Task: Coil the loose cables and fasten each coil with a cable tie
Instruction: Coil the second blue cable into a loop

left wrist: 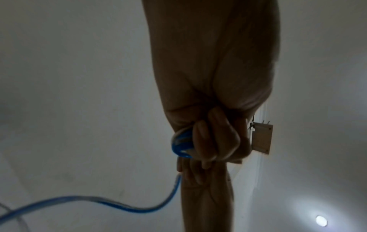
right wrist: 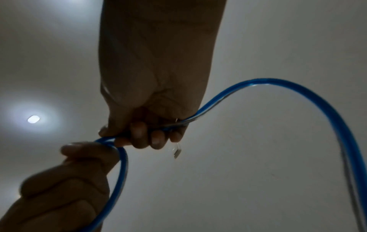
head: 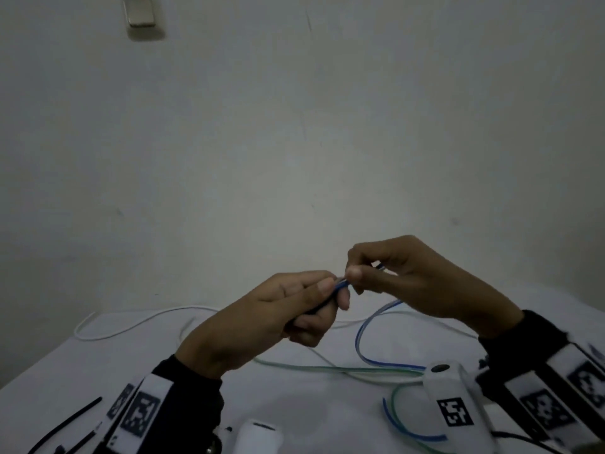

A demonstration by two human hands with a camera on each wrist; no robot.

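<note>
head view, centre frame: left hand grips blue cable loops, right hand pinches the strand. keep turns even, feed slack steadily.

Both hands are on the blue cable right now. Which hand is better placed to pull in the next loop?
Right, probably. The left hand grips the gathered turns of the blue cable, anchoring them; the right hand pinches the strand running to the slack on the table.

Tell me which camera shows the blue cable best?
The right wrist view: the blue cable arcs from the right hand and loops to the left hand. The head view shows it small and dim; the left wrist view shows small turns in the fist and a blurred tail.
</note>
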